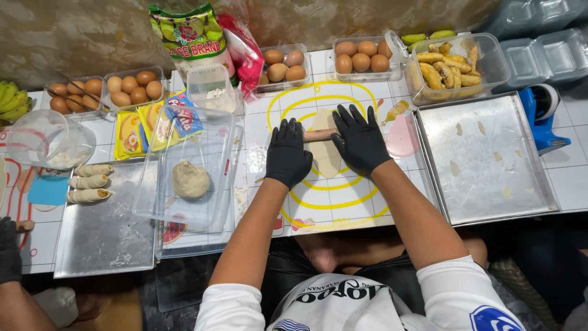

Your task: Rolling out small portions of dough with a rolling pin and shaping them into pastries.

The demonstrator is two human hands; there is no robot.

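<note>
Black gloves cover both hands, and each lies palm-down with fingers spread flat rather than curled, pressing on a wooden rolling pin (320, 134) that runs crosswise beneath them; the left hand (288, 153) bears on one end, the right hand (360, 140) on the other, neither clenched around it. Under the pin, between the two palms, a pale strip of dough (324, 153) lies flattened and elongated on a white silicone mat (343, 202) printed with yellow concentric rings. Left of the left fingers, a clear plastic tub (184, 178) holds a rough, matte ball of dough (190, 179), and beyond that a dull metal tray (104, 233) dusted with flour carries three rolled dough logs (89, 182). Right of the right fingers, just past a pink scraper (402, 136), a large steel tray (487, 159) shows only a few smears, leaving broad flat room on that side. Ahead of the fingertips, the tiled counter is crowded: clear boxes of brown eggs (362, 55), a tub of peeled bananas (450, 67), a flour bag (190, 40) and yellow packets (144, 132). Another person's gloved hand (9, 248) shows at the far left edge.
</note>
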